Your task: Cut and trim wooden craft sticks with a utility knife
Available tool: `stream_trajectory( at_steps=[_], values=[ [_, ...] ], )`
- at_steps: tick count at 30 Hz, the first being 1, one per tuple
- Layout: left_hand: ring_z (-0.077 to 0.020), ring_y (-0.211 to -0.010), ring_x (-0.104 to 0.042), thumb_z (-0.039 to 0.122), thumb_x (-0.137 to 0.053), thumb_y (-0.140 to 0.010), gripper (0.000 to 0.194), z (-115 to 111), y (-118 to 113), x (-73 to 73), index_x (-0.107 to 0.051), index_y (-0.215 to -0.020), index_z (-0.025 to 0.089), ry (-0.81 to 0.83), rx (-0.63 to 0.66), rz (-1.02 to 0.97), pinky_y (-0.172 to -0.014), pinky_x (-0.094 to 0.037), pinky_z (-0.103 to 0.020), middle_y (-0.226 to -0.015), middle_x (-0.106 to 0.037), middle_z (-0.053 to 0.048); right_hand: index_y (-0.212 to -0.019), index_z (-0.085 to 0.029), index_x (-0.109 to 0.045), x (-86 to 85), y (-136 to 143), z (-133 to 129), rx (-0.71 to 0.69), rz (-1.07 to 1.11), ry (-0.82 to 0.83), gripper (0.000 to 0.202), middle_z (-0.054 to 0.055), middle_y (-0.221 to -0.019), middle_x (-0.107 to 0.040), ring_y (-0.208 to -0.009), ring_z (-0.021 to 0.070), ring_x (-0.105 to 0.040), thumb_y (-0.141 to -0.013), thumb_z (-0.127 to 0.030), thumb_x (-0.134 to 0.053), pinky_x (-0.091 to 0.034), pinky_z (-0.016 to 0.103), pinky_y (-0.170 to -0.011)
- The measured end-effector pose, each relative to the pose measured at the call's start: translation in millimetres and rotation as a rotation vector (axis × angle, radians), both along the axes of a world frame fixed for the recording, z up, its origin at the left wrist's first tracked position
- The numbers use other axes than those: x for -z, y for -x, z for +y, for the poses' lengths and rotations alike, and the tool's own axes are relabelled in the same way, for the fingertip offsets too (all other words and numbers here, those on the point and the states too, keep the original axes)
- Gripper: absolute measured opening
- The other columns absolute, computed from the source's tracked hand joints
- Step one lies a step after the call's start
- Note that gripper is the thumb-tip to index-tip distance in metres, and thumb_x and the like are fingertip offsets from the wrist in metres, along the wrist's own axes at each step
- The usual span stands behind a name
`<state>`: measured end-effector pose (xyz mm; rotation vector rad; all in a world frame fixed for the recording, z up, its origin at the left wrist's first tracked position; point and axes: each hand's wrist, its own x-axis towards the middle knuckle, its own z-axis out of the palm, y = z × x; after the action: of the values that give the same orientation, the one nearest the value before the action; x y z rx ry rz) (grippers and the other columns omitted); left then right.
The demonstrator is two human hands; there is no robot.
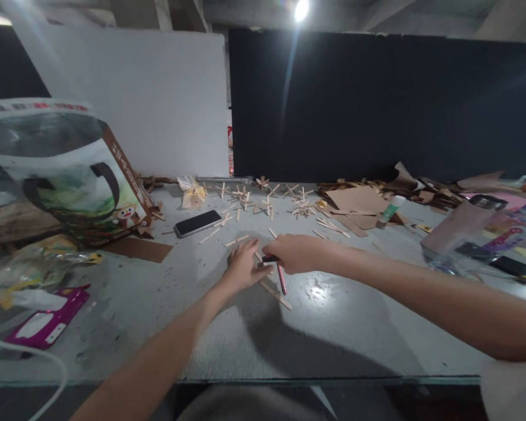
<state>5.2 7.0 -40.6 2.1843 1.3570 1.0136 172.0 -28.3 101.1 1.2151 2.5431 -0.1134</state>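
Your right hand (291,254) was curled around a dark tool (269,259), too small to identify, above a pink pen (282,279). Your left hand (244,263) was open, thumb apart from the fingers, beside a short stick (258,256) between both hands. Many crossed sticks (273,190) were already laid out farther off; the near stick (276,295) and a left-hand pair (236,240) looked still to be worked. Whether the crosses were fixed, you couldn't tell.
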Motion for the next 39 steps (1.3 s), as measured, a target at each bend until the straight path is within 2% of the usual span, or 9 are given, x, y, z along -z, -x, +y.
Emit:
stream_trajectory(
  at_steps=[5,9,11,14,17,19,25,31,39],
  values=[
    [-0.0222,-0.123,-0.065,0.002,-0.053,-0.075,0.056,5.2,10.5,-16.0,-0.06,-0.127,0.023,0.051,-0.242,-0.396,-0.11,-0.048,-0.038,-0.133,-0.069,-0.009,-0.128,-0.023,-0.072,12.2,-27.0,-5.4,0.067,0.204,-0.1,0.038,0.012,-0.106,-0.078,-0.09,0.024,-0.073,-0.096,-0.017,-0.052,-0.045,0.028,-0.069],
    [-0.0197,-0.107,-0.069,0.002,-0.046,-0.081,0.052,6.6,15.7,-24.3,-0.054,-0.126,0.027,0.021,-0.424,-0.569,-0.099,-0.053,-0.036,-0.132,-0.066,-0.008,-0.143,-0.029,-0.063,20.9,-38.1,-17.1,0.169,0.475,-0.232,0.044,0.008,-0.12,-0.078,-0.097,0.024,-0.074,-0.103,-0.025,-0.047,-0.05,0.03,-0.076],
    [-0.02,-0.1,-0.07,0.007,-0.047,-0.084,0.047,4.8,13.6,-25.3,-0.054,-0.127,0.025,0.042,-0.375,-0.581,-0.094,-0.055,-0.036,-0.126,-0.069,-0.01,-0.145,-0.029,-0.062,29.1,-39.1,-22.3,0.241,0.595,-0.268,0.044,0.007,-0.12,-0.078,-0.095,0.0233,-0.074,-0.104,-0.028,-0.047,-0.051,0.03,-0.075],
    [-0.0189,-0.087,-0.073,0.019,-0.047,-0.092,0.039,-0.9,6.8,-23.4,-0.054,-0.13,0.022,0.121,-0.155,-0.552,-0.086,-0.057,-0.036,-0.115,-0.074,-0.009,-0.147,-0.029,-0.06,47.3,-37.1,-26.6,0.322,0.739,-0.292,0.046,0.008,-0.116,-0.079,-0.086,0.0209,-0.074,-0.103,-0.028,-0.048,-0.052,0.029,-0.073],
    [-0.0179,-0.084,-0.073,0.025,-0.05,-0.095,0.043,-6.7,1.3,-20.7,-0.051,-0.138,0.02,0.158,0.048,-0.475,-0.083,-0.057,-0.034,-0.109,-0.076,-0.008,-0.145,-0.027,-0.062,65.5,-32.7,-28.7,0.342,0.85,-0.284,0.046,0.008,-0.112,-0.08,-0.086,0.0199,-0.074,-0.101,-0.026,-0.049,-0.051,0.027,-0.073],
    [-0.0179,-0.083,-0.074,0.026,-0.055,-0.093,0.046,-8.9,-0.4,-20.2,-0.052,-0.138,0.018,0.156,0.096,-0.432,-0.08,-0.056,-0.032,-0.099,-0.077,-0.007,-0.143,-0.024,-0.063,73.6,-29.7,-30.3,0.348,0.884,-0.258,0.044,0.008,-0.105,-0.081,-0.08,0.0191,-0.073,-0.102,-0.026,-0.048,-0.049,0.026,-0.07],
    [-0.017,-0.07,-0.074,0.023,-0.065,-0.086,0.054,-8.1,-2.5,-20.2,-0.051,-0.137,0.016,0.251,0.114,-0.492,-0.07,-0.057,-0.028,-0.082,-0.077,-0.003,-0.14,-0.023,-0.065,82.6,-24.3,-33.9,0.374,0.824,-0.25,0.041,0.008,-0.091,-0.08,-0.07,0.0199,-0.072,-0.103,-0.026,-0.046,-0.039,0.025,-0.061],
    [-0.0207,-0.068,-0.077,0.027,-0.077,-0.078,0.059,-6.1,-4.8,-13.4,-0.054,-0.13,0.013,0.385,0.09,-0.636,-0.066,-0.059,-0.029,-0.081,-0.081,-0.007,-0.143,-0.021,-0.059,93.0,-20.5,-34.1,0.302,0.717,-0.265,0.04,0.005,-0.077,-0.076,-0.069,0.0194,-0.071,-0.106,-0.024,-0.044,-0.036,0.025,-0.061],
    [-0.0207,-0.069,-0.078,0.021,-0.07,-0.082,0.044,-14.3,-5.4,-14.8,-0.061,-0.124,0.017,0.259,0.055,-0.476,-0.067,-0.06,-0.029,-0.079,-0.081,-0.005,-0.156,-0.021,-0.043,95.1,-21.5,-36.4,0.223,0.364,-0.376,0.052,0.011,-0.093,-0.076,-0.071,0.0218,-0.071,-0.103,-0.022,-0.045,-0.033,0.027,-0.059]
  ],
)
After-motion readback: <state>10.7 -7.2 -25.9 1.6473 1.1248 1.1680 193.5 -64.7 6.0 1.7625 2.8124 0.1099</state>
